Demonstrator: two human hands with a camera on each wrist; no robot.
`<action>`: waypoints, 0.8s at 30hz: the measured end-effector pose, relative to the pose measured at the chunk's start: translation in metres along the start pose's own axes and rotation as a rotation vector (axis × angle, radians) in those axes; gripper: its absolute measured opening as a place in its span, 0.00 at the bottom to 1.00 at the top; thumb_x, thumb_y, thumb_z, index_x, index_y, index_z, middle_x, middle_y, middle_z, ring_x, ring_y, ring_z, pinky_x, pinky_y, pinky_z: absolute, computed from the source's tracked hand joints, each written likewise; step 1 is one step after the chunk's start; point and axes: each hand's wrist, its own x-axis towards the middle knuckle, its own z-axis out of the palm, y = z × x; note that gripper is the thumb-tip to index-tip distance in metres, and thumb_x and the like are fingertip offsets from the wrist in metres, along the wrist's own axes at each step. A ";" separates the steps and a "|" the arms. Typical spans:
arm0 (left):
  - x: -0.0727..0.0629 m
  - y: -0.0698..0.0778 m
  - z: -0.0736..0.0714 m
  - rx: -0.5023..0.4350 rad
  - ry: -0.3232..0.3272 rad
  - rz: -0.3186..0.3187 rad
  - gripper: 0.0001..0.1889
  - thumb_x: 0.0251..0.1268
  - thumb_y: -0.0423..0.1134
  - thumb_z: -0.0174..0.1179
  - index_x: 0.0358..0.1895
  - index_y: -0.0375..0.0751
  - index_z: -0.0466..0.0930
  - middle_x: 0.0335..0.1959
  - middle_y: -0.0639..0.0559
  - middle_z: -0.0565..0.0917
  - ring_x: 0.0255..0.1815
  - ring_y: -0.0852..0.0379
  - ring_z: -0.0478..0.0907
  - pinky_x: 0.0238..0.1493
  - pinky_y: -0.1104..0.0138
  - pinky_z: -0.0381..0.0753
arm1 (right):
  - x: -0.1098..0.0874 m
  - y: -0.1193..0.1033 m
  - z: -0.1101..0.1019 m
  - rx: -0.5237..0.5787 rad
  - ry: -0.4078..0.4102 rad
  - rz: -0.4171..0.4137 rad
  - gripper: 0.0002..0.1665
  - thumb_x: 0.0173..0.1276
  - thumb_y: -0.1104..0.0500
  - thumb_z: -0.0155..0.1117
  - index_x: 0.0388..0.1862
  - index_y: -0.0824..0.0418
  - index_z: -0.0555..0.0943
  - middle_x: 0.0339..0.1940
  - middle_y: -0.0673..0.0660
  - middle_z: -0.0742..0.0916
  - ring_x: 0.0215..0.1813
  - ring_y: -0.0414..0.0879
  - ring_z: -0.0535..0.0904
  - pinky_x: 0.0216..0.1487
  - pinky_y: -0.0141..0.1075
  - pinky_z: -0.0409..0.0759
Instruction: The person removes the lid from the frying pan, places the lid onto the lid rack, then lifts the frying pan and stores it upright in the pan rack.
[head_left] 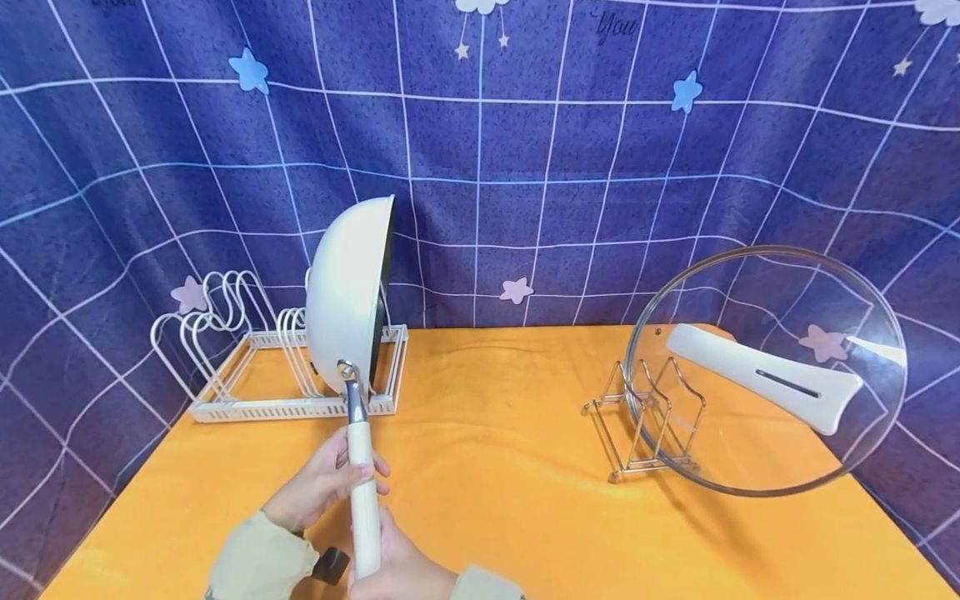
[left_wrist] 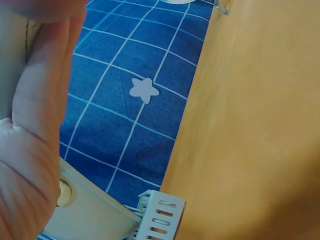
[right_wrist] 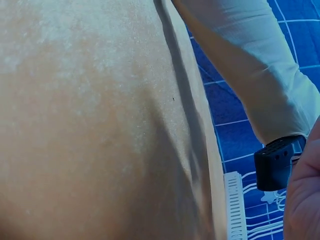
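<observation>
A white wok [head_left: 341,292] stands on its edge over the white dish rack [head_left: 292,408], its dark inside turned to the right. Its long pale handle [head_left: 365,525] points toward me. My left hand [head_left: 326,483] holds the handle partway along, thumb across the top. Nearer to me, my right hand [head_left: 401,562] grips the handle's end. In the left wrist view my left hand's palm [left_wrist: 30,165] lies along the handle, with part of the wok [left_wrist: 95,215] below. The back of my right hand [right_wrist: 100,120] fills much of the right wrist view, hiding its fingers.
On the right, a large glass lid [head_left: 757,467] with a white handle [head_left: 765,375] leans in a small wire rack [head_left: 637,462]. Several white wire loops [head_left: 198,333] rise from the dish rack's left part. A blue curtain [head_left: 517,208] hangs behind the orange table [head_left: 510,417].
</observation>
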 end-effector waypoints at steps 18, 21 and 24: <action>0.004 -0.007 -0.010 -0.027 0.023 -0.026 0.20 0.69 0.27 0.43 0.59 0.39 0.49 0.42 0.49 0.81 0.38 0.53 0.84 0.44 0.58 0.82 | 0.014 -0.001 0.002 -0.149 0.113 0.121 0.40 0.36 0.76 0.54 0.54 0.60 0.58 0.35 0.55 0.73 0.24 0.41 0.69 0.23 0.29 0.69; 0.005 -0.008 -0.013 -0.032 0.036 -0.028 0.18 0.69 0.26 0.42 0.58 0.42 0.52 0.42 0.49 0.81 0.38 0.53 0.84 0.43 0.58 0.82 | 0.019 -0.002 0.004 -0.140 0.134 0.127 0.40 0.34 0.77 0.53 0.52 0.61 0.58 0.39 0.59 0.71 0.24 0.42 0.69 0.18 0.28 0.68; 0.003 -0.009 -0.016 -0.056 0.040 -0.043 0.18 0.68 0.26 0.42 0.56 0.44 0.53 0.42 0.49 0.81 0.38 0.53 0.84 0.44 0.58 0.82 | 0.022 -0.001 0.005 -0.158 0.144 0.132 0.39 0.34 0.78 0.53 0.51 0.61 0.59 0.39 0.59 0.70 0.24 0.42 0.68 0.17 0.28 0.67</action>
